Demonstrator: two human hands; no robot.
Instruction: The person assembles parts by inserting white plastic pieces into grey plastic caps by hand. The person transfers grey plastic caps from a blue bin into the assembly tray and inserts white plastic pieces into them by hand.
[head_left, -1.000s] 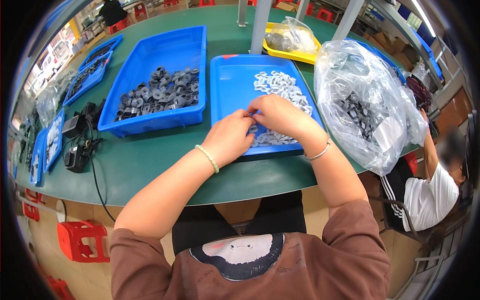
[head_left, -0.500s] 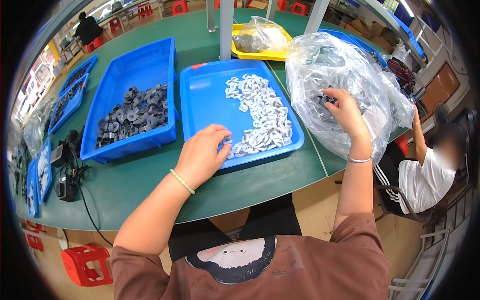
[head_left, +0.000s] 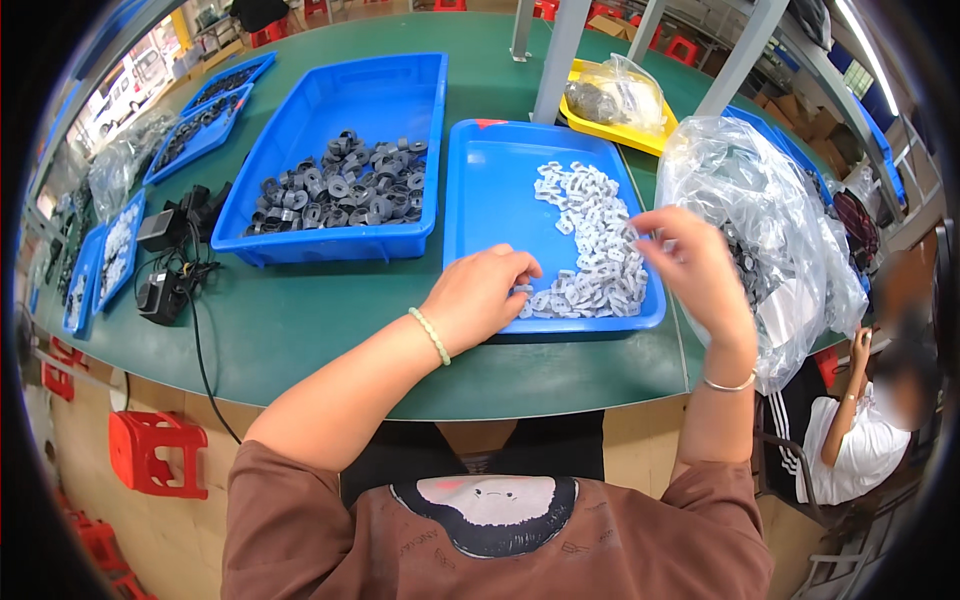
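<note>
My left hand (head_left: 482, 292) is at the front left of a shallow blue tray (head_left: 500, 180), fingers curled in a pinch. A small white plastic part (head_left: 523, 289) shows between its thumb and forefinger. A pile of the same white plastic parts (head_left: 605, 245) covers the tray's right side. My right hand (head_left: 700, 268) hovers over the tray's right edge, thumb and fingers drawn together. What its fingertips hold, if anything, is hard to make out. Right beside it stands a large clear plastic bag (head_left: 735, 165) with dark parts inside.
Left of the tray is a deeper blue bin (head_left: 345, 85) with dark grey ring-shaped parts (head_left: 340, 185). Black adapters and a cable (head_left: 165, 290) lie farther left. A yellow tray (head_left: 640, 140) and grey posts (head_left: 560, 65) stand behind. A co-worker (head_left: 860, 430) sits at the right.
My right hand has left the plastic bag and moved over the tray's right edge. My left hand stays at the tray's front. The whole view has shifted, so the table appears farther right.
</note>
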